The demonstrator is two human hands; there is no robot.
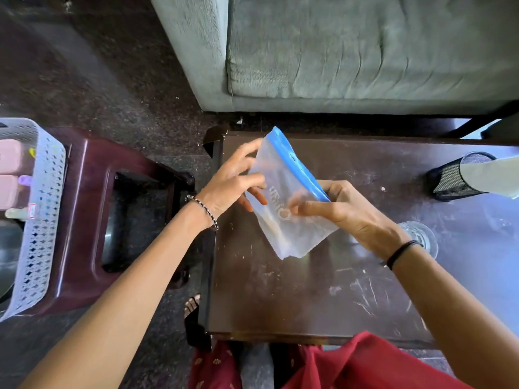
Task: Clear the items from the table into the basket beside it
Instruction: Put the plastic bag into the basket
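A clear zip bag [286, 228] with a blue seal strip hangs above the left part of the dark wooden table [309, 299]. My left hand [233, 183] holds its left edge, thumb and fingers on either side of the plastic. My right hand [345, 209] pinches the bag near the blue strip's lower end. The white lattice basket [42, 220] stands at the far left on a maroon plastic stool [90, 209]; pink boxes and small items lie in it. A clear drinking glass [421, 237] stands on the table behind my right wrist.
A black mesh holder [452, 181] lies on its side at the table's right with a pale sheet sticking out. A grey-green sofa [337, 51] runs along the table's far edge. Dark floor separates stool and table. My red clothing [365, 363] is at the near edge.
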